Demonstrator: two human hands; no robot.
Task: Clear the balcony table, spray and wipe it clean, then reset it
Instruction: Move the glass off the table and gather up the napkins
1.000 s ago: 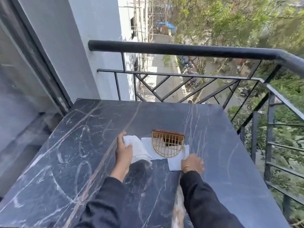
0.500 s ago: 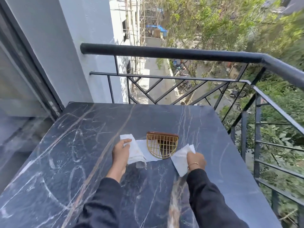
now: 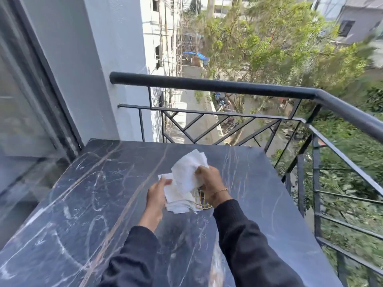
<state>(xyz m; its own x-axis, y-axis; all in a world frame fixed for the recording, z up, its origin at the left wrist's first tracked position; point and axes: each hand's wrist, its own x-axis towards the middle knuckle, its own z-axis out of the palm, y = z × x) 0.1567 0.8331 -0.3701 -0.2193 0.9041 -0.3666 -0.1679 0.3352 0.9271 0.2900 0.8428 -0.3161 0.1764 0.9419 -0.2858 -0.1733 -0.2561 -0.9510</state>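
The dark marble balcony table (image 3: 87,204) fills the lower view. Over its middle, my right hand (image 3: 209,181) grips a white napkin (image 3: 189,169) that stands up from my fingers. My left hand (image 3: 157,195) holds more white napkins (image 3: 176,198), folded over and lifted off the table. A gold wire napkin holder (image 3: 202,200) sits on the table just below my right hand. My hands and the napkins hide most of it.
A black metal railing (image 3: 228,87) runs along the far and right edges of the table, with a long drop to a street and trees beyond. A glass door (image 3: 22,112) and white wall (image 3: 99,65) stand at the left.
Both hands have lifted the napkins that lay flat beside the holder and brought them together above it. The head camera has tilted up and the view has shifted.
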